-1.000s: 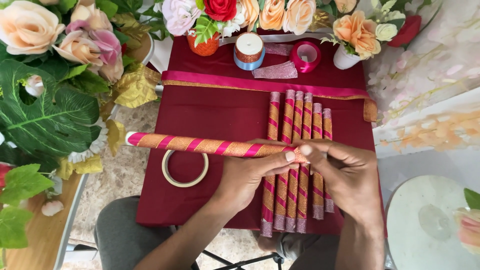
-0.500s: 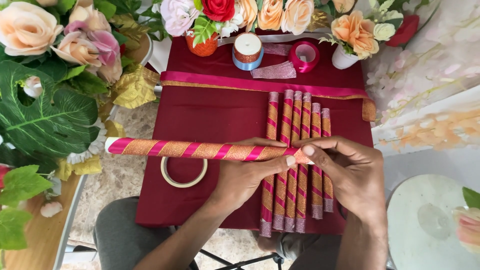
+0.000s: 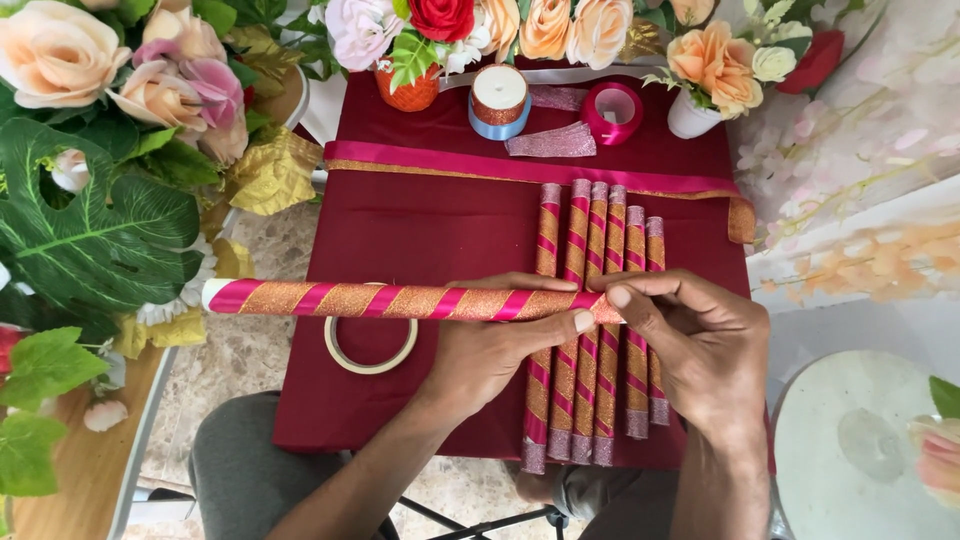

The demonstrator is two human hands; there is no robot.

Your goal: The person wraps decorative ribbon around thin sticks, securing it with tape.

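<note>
Your left hand [image 3: 500, 345] is closed around the right end of a pink-and-gold striped stick [image 3: 400, 300], holding it level above the maroon cloth [image 3: 420, 230]. Your right hand [image 3: 695, 345] pinches that same end with its fingertips. Six matching sticks [image 3: 595, 320] lie side by side beneath, a tape ring [image 3: 370, 350] just left.

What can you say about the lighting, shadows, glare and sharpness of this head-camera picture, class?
Head view: soft, even daylight, with faint shadows under the left hand and right hand; the striped stick and row of wrapped sticks glitter without harsh glare; the white cloth on the right looks washed out; focus is sharp on the maroon cloth, with no obvious motion blur.
</note>
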